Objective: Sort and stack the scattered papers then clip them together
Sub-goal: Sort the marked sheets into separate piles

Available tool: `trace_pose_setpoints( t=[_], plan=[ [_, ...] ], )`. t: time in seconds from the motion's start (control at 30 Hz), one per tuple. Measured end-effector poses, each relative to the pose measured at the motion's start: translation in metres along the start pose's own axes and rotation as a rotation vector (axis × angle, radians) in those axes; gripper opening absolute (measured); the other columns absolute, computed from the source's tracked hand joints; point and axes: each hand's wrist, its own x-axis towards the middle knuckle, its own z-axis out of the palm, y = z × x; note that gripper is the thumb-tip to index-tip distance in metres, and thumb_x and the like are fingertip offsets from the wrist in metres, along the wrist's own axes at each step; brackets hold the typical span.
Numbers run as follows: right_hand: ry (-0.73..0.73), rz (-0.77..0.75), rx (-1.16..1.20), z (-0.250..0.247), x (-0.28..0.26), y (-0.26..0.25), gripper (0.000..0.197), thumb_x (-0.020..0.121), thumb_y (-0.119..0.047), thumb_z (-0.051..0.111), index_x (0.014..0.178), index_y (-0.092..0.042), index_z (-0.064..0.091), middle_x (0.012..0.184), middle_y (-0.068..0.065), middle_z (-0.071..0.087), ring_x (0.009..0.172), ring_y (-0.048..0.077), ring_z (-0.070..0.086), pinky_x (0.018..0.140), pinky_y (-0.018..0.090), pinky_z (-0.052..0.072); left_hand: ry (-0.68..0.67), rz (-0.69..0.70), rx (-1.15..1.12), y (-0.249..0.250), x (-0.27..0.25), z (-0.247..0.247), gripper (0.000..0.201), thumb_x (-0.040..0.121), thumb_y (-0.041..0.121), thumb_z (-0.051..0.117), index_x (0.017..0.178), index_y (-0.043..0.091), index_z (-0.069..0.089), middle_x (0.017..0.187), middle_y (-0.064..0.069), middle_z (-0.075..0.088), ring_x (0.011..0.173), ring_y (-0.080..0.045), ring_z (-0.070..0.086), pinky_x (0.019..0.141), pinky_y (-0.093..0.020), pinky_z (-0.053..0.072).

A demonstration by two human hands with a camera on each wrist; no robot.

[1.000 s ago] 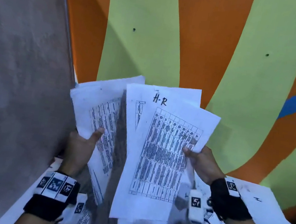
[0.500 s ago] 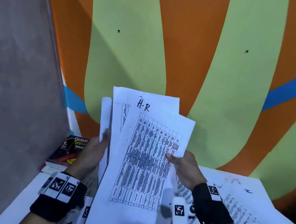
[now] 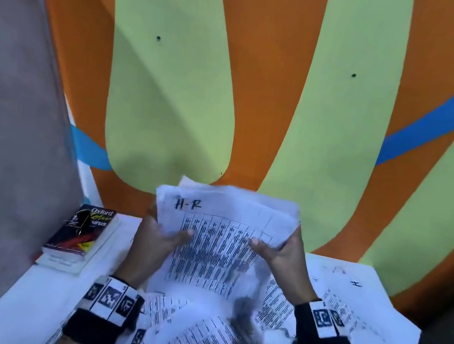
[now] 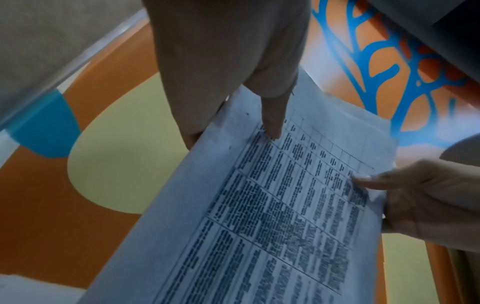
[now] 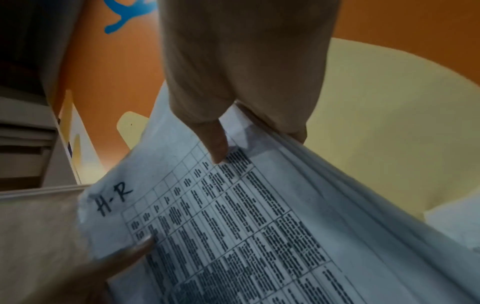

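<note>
The gathered sheaf of papers (image 3: 221,239) is held up off the desk (image 3: 21,297) between both hands, its top sheet a printed table with "H-R" handwritten in the upper corner. The left hand (image 3: 154,245) grips the sheaf's left edge with the thumb pressed flat on the printed face and the fingers (image 4: 192,135) curled behind; the right hand (image 3: 281,254) does the same on the right edge, thumb on top, fingers wrapped under the stacked sheet edges that fan slightly in the right wrist view. More loose sheets (image 3: 346,309) lie spread on the desk below and to the right — not yet gathered — and a book (image 3: 80,233) sits at the left near the wall. I see no clip in any view. These sheets look light, thin and floppy: they bow wherever they are unsupported, and smooth paper faces slide over one another easily, so a loose pinch would likely let the pile splay. The safest hold is probably what is shown — both long edges pinched near the upper half, thumbs on the face — and to square it, the bottom edge could be tapped on the desk while the grip is slackened only a little. Corners crease readily, so a clip would best go on a squared top edge.
</note>
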Motion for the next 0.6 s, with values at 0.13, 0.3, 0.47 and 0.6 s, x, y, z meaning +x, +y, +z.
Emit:
trace_pose_setpoints(
  t=[0.13,0.3,0.47,0.6],
  plan=[
    [0.068,-0.058,-0.140,0.002,-0.003,0.002,0.045,0.087,-0.006,0.066,0.129,-0.007,0.048,0.081,0.000,0.066,0.062,0.007,0.058,0.066,0.018,0.048,0.067,0.003,0.023,0.001,-0.003,0.013,0.040,0.080,0.022,0.074,0.115,0.008,0.059,0.103,-0.001,0.069,0.098,-0.020,0.067,0.086,-0.037,0.054],
    [0.142,-0.233,-0.084,0.006,-0.004,-0.039,0.034,0.093,-0.003,0.056,0.126,-0.012,0.051,0.109,-0.005,0.066,0.097,0.002,0.063,0.086,0.018,0.052,0.150,0.138,-0.040,0.028,0.008,0.017,0.037,0.086,0.008,0.067,0.120,0.011,0.053,0.102,0.010,0.065,0.084,0.011,0.063,0.072,-0.009,0.050],
    [0.086,-0.146,-0.156,-0.002,-0.010,-0.028,0.049,0.090,-0.017,0.064,0.131,-0.017,0.037,0.108,-0.002,0.061,0.092,-0.002,0.062,0.088,0.020,0.053,0.064,0.057,-0.022,0.007,0.005,0.014,0.057,0.083,0.026,0.071,0.131,0.015,0.043,0.124,-0.002,0.062,0.114,-0.014,0.059,0.093,-0.031,0.047],
    [0.089,-0.052,-0.256,0.001,-0.022,-0.003,0.018,0.093,0.006,0.053,0.103,-0.008,0.047,0.057,-0.015,0.047,0.049,-0.011,0.052,0.052,0.004,0.038,0.042,0.008,0.028,-0.007,-0.001,0.026,0.051,0.082,0.033,0.065,0.124,0.008,0.052,0.115,-0.008,0.066,0.107,-0.026,0.063,0.093,-0.039,0.052]
  ],
)
